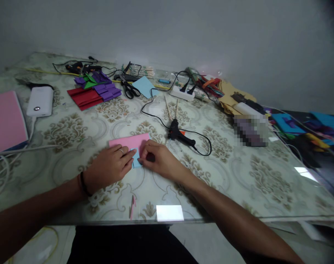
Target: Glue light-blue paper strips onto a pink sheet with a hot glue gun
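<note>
One pink paper, one blue paper: likely light, crease-prone; hold edges. Left hand presses flattish; right hand curls at 3 o'clock, pinch unclear.

Just below the centre, toward seven o'clock, the left hand hides the lower left of the pink rectangular folded paper, while its fingertips and those of the right hand partly cover the small light-blue paper piece, so whether the right thumb and fingers grip it cannot be told. At nine o'clock the picture's edge cuts off the flat pink-covered book; at three, coarse pixel blocks obscure a dark, purplish object.
</note>
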